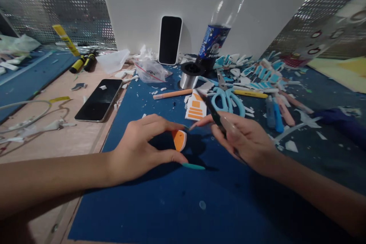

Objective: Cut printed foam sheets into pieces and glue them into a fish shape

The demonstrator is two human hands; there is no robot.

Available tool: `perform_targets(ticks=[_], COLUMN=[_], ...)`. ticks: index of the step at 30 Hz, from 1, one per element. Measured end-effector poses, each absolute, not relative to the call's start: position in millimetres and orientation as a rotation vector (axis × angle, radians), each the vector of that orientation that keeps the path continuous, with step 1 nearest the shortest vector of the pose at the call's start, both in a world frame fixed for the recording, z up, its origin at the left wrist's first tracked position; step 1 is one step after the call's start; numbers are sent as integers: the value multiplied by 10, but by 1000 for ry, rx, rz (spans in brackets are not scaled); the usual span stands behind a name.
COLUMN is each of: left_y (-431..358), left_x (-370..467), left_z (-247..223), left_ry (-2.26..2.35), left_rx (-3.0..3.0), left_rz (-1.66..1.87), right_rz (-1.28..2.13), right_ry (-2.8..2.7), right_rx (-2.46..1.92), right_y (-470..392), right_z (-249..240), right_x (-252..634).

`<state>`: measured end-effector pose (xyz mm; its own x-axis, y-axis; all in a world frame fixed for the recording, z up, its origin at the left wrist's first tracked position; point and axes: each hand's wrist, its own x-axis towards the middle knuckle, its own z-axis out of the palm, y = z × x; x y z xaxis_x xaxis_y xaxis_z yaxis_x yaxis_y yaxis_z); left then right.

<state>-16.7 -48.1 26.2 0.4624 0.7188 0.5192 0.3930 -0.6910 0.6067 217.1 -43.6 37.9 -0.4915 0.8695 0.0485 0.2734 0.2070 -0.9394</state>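
Note:
A small orange piece with a white edge [179, 140] is between the thumb and fingers of my left hand [148, 141], just above the blue mat [160, 198]. Closed around a dark, slim tool [216, 116], my right hand [246, 137] has its index fingertip close to my left fingertips. The tool slants up and to the left; whether it is a knife or tweezers is unclear. Behind the hands lies a white card with orange shapes [196, 107].
Blue scissors [225, 101], a wire spool [188, 80] and a soda bottle [213, 44] stand or lie behind my hands. Foam scraps [263, 76] spread at the back right. One phone [99, 101] lies left; another [170, 40] leans on the white board.

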Motion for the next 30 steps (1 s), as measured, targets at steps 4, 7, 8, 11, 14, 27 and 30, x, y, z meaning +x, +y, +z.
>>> perform_targets(ticks=[4, 7, 8, 11, 14, 27, 30], left_y=[-487, -490, -492, -502, -507, -514, -514], left_x=[-162, -160, -159, -158, -159, -158, -155], left_z=[267, 279, 285, 300, 302, 294, 296], left_ry=[975, 1020, 1033, 1052, 1040, 1020, 1001], left_rx=[2174, 2105, 2076, 1995, 1964, 2081, 2116], left_rz=[1134, 1110, 1095, 1036, 1028, 1107, 1105], right_rz=[674, 456, 424, 355, 292, 93, 80], right_ry=[-2252, -2366, -2404, -2468, -2450, -2484, -2470], right_rx=[-938, -838, -819, -820, -813, -813, -811], right_y=[-371, -339, -337, -347, -363, -393, -401], right_z=[305, 280, 281, 299, 311, 351, 337], right_x=[2247, 2246, 2240, 2220, 2205, 2197, 2182])
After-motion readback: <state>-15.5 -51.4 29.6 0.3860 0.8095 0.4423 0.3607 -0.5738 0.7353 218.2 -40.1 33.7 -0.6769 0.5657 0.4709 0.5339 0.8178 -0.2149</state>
